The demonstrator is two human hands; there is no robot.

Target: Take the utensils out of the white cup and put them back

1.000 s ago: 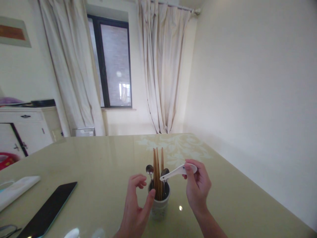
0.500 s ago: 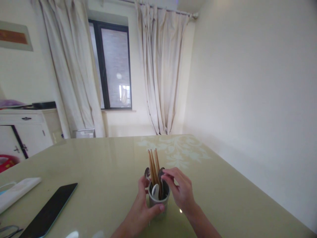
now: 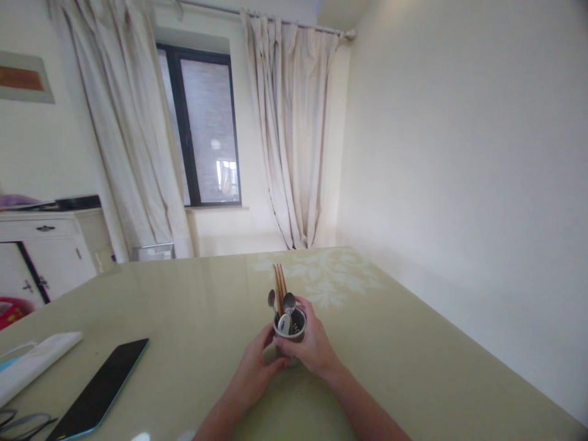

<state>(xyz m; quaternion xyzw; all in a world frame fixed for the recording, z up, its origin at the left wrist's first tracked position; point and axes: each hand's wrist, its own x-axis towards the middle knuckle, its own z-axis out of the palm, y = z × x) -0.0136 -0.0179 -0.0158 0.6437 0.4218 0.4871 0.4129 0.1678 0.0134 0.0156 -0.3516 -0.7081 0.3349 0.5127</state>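
A grey utensil cup (image 3: 298,336) is between my two hands at the middle of the table. Wooden chopsticks (image 3: 279,288), a small metal spoon (image 3: 271,299), a larger metal spoon (image 3: 289,302) and a white spoon (image 3: 284,324) stand in it. My left hand (image 3: 255,367) wraps the cup's lower left side, its thumb across the front. Round the right side and rim curls my right hand (image 3: 315,343), thumb at the front. The cup's far side and most of its base are hidden.
A black tablet (image 3: 98,389) lies on the left of the glossy table (image 3: 193,312), beside a white power strip or case (image 3: 39,364) and eyeglasses (image 3: 27,424). A white wall (image 3: 459,214) runs along the table's right edge.
My right hand has left the larger metal spoon and now grips the cup's right side. The cup sits a little farther away, and my left hand has slid lower on it.
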